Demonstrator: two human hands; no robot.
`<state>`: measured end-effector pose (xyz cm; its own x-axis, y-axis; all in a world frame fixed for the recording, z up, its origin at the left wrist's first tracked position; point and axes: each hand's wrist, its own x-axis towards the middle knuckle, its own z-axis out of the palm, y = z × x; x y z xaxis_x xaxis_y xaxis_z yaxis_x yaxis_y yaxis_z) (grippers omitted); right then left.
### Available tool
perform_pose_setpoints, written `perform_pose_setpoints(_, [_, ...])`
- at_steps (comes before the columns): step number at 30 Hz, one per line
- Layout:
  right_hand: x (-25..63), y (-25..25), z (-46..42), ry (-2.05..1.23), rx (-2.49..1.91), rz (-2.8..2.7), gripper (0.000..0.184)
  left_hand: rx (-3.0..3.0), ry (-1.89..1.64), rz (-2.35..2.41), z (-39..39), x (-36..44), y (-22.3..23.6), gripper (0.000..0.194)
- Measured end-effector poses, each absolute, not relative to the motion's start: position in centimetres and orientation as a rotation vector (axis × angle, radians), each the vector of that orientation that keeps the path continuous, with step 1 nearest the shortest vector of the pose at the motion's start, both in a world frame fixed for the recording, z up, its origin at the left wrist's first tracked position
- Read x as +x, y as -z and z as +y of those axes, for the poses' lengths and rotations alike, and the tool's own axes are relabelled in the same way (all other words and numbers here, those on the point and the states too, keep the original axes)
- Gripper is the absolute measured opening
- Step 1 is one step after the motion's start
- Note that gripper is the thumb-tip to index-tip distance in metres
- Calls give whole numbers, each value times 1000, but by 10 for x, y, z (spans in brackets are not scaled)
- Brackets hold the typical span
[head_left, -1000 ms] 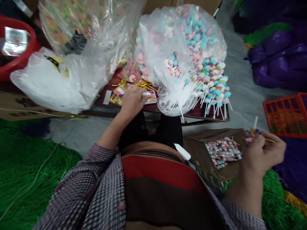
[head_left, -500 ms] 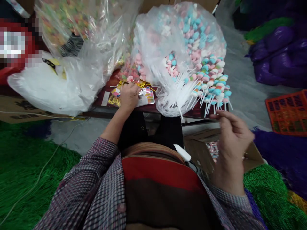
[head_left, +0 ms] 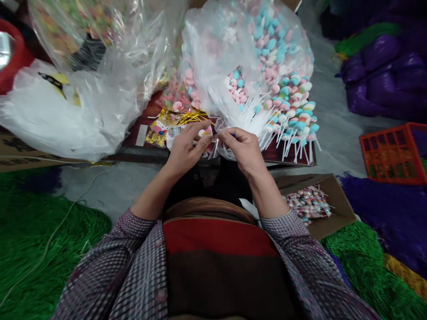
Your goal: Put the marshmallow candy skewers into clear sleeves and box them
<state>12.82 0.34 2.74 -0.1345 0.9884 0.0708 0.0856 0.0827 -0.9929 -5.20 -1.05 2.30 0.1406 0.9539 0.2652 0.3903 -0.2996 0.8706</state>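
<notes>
Above the near edge of the table, my left hand [head_left: 187,149] has its thumb and fingers closing on a small clear plastic bag [head_left: 215,146]. My right hand [head_left: 246,150] pinches the other side of this bag, thumb against fingertips. Under and beside my left hand lie printed packets [head_left: 173,132] and a gold-patterned packet [head_left: 156,135]. Gold twist ties [head_left: 192,117] are piled just behind. Right of my right hand, skewers of pink, blue and white marshmallows [head_left: 295,109] lie with their sticks toward me. A bundle of white sticks [head_left: 250,113] is behind that hand.
A big bag of marshmallows [head_left: 271,38] and bags of colourful sweets [head_left: 123,22] fill the back. At left lies a white plastic bag [head_left: 63,120]. A cardboard box [head_left: 340,209] of wrapped sweets stands low right, near an orange crate [head_left: 390,155]. Green strands [head_left: 43,222] cover the floor.
My right hand has come in from the right to meet my left hand. The left hand has lifted off the packets, and the small clear bag is now between both.
</notes>
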Motion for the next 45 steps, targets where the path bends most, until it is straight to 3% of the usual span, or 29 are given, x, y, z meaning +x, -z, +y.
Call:
perform_pose_setpoints(4, [142,-24,-4,-1127,-1185,-1399,34,1403,-832,1004,-8,-58,-28,44])
perform_pose_setpoints(8, [151,-18,-6,-1140,-1176,-1399,31,1215,-926,983,-6,-55,-21,43])
perform_pose_setpoints(12, [155,-8,-7,-1185,-1166,-1290,41,1322,-959,1058,-8,-53,-21,38])
perform_pose_setpoints(17, [152,-4,-10,-1232,-1300,-1103,32,1601,-825,1242,-11,-54,-31,38])
perform_pose_setpoints(21, [149,-14,-12,-1132,-1347,-1176,38,1556,-763,1229,-10,-51,-29,27])
perform_pose_setpoints(27, [147,-24,-11,-903,-1357,-1287,58,1267,-916,1220,-10,-42,-14,45])
perform_pose_setpoints(31, [146,-24,-4,-842,-1365,-1280,61,1206,-882,1151,-10,-37,-13,39])
perform_pose_setpoints(34, [150,-28,3,-832,-1355,-1425,55,1179,-945,1164,-8,-37,-15,35])
perform_pose_setpoints(38, [188,-37,11,-673,-1346,-1501,27,1051,-1094,1262,-3,-46,-12,29])
perform_pose_setpoints(42, [254,-45,14,-285,-1737,-1313,31,1075,-1235,1275,0,-55,-4,19])
perform_pose_setpoints(45, [283,-46,15,-152,-2225,-1330,35,998,-1350,1222,1,-51,-1,24])
